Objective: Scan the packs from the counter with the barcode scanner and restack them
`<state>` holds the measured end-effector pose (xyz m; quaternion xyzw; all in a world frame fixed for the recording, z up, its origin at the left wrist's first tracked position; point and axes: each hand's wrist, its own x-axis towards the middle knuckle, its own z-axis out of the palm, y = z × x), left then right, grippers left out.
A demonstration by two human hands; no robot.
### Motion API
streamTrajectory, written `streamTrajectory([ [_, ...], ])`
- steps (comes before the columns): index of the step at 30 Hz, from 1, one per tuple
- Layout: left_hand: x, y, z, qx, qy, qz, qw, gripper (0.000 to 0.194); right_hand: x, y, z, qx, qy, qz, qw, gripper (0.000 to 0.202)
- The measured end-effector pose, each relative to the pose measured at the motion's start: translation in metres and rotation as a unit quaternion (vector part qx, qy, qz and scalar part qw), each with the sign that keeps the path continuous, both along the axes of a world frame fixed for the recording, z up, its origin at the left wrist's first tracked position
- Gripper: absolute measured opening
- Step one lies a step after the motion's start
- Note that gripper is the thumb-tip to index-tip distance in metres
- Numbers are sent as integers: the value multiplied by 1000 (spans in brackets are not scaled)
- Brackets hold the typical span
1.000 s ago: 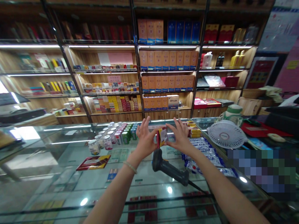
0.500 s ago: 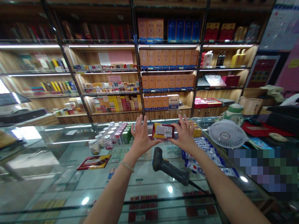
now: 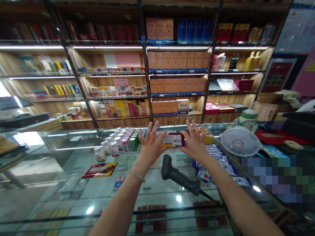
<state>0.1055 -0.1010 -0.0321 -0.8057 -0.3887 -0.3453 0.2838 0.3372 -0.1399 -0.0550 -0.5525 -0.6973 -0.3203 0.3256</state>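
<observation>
Package (image 3: 172, 140) sits gripped between our left hand (image 3: 150, 146) and right hand (image 3: 196, 144), label toward us, above the glass surface (image 3: 98, 193); our scanner (image 3: 180, 177) lies just below it, nearer us.

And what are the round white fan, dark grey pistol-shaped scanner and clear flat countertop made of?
Fan: probably plastic, smooth, with thin, even ribs. Scanner: likely plastic, satin, from its soft sheen; maybe some rubber. Countertop: looks like glossy glass; bright glints above, red packets visible below.
</observation>
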Motion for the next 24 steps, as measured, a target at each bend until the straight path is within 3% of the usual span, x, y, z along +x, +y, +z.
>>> streamTrajectory([
  [10, -9, 4, 0, -32, -35, -3, 999, 72, -13, -8, 27, -72, -52, -19, 996, 60],
  [15, -11, 6, -2, -40, -55, -5, 998, 70, -29, -35, 39, -126, -10, -50, 991, 76],
  [18, -12, 7, -4, -44, -63, -11, 997, 69, -44, -62, 30, -179, 9, -44, 983, 69],
  [24, -13, 10, -9, -54, -75, -18, 996, 67, -72, -99, -14, -255, 34, -37, 966, 76],
])
